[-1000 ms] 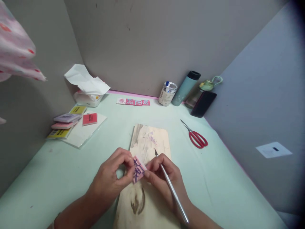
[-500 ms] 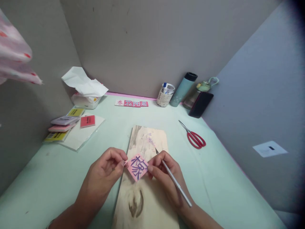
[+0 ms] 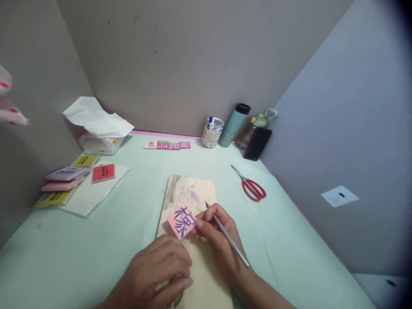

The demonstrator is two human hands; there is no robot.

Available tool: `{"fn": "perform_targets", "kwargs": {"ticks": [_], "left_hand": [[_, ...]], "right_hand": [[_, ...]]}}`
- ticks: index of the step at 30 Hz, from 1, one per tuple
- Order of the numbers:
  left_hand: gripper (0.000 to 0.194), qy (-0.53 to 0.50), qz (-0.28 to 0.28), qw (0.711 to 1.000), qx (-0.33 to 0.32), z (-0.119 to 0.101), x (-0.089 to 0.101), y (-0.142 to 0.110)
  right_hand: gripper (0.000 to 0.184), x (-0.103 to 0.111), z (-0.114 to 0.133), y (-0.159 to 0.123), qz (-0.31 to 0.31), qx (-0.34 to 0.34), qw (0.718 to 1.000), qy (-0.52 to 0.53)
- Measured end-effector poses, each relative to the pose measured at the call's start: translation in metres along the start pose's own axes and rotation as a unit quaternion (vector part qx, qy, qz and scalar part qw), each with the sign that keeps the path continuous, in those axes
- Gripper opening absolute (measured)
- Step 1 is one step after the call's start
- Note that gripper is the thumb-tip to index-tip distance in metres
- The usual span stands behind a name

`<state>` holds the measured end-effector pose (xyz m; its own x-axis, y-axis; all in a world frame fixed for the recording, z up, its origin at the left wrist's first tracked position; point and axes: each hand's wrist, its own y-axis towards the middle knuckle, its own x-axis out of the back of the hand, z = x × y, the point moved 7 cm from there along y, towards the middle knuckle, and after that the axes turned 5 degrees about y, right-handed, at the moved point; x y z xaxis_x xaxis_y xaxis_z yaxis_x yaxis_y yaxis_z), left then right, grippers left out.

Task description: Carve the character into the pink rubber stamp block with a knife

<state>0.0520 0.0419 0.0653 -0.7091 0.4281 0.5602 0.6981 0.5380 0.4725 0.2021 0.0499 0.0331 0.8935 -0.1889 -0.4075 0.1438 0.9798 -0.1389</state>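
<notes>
Right hand (image 3: 215,231) pinched pink square (image 3: 182,221) and carving knife (image 3: 228,236) over wooden board (image 3: 189,193); left hand (image 3: 157,270), loosely curled, grip holding nothing visible, rested on board's near end.

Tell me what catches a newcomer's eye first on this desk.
The pink square with a purple character stands out, pinched by the right hand, which also holds a thin metal tool, over the wooden board. The left hand rests on the board's near end. Red scissors lie to the right on the pale green table.
</notes>
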Motion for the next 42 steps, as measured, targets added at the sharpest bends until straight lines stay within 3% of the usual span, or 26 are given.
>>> {"fn": "perform_targets", "kwargs": {"ticks": [3,6,10,15,34,42], "left_hand": [[0.019,0.036,-0.001,0.999,0.015,0.004,0.004,-0.003],[0.016,0.102,-0.086,0.988,0.073,0.015,0.018,-0.012],[0.037,0.176,-0.182,0.952,0.174,0.033,0.031,-0.024],[0.058,0.179,-0.156,0.941,0.240,0.049,0.023,-0.028],[0.042,0.188,-0.138,0.956,0.179,0.039,0.022,-0.023],[0.048,0.169,-0.116,0.957,0.203,0.046,0.014,-0.029]], "right_hand": [[0.035,0.001,0.000,0.000,-0.005,-0.004,1.000,-0.002],[0.035,0.001,0.001,0.000,-0.009,-0.006,1.000,-0.008],[0.035,0.001,-0.001,0.000,-0.005,-0.007,1.000,-0.007],[0.034,-0.003,-0.004,-0.001,0.017,-0.015,1.000,-0.002],[0.034,-0.009,0.003,-0.005,0.022,-0.005,0.997,-0.070],[0.032,-0.009,0.007,-0.006,0.014,0.002,0.993,-0.113]]}}
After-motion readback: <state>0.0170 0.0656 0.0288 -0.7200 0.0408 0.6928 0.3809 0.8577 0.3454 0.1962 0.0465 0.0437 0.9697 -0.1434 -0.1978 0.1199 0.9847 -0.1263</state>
